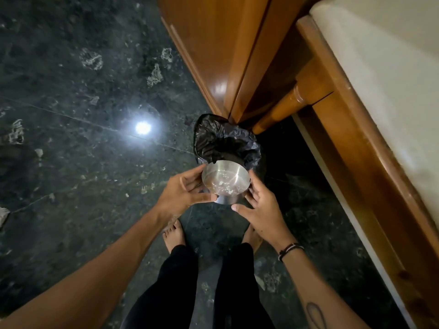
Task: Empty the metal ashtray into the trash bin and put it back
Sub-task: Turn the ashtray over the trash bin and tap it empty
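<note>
far left: dark marble floor (71,115) with a hard lamp glare, nothing in play there. your left hand (183,188) grips the metal ashtray (225,181) by its left wall, thumb under the near edge. ashtray sits between both hands, mouth tipped toward you, just this side of the trash bin (225,141) with its black liner, overlapping the bin's near rim in view. pale flecks and a brownish film show on its inside bottom, so it doesn't look clean. your right hand (261,210) is spread loose along the right wall; real grip or just touching, can't tell. risks: tip it from here and ash may land on the floor or your bare feet (174,233), since the mouth faces away from the bin. smooth metal, loose right hand, it could slip in. wooden cabinet (225,55) crowds the bin on the right.
</note>
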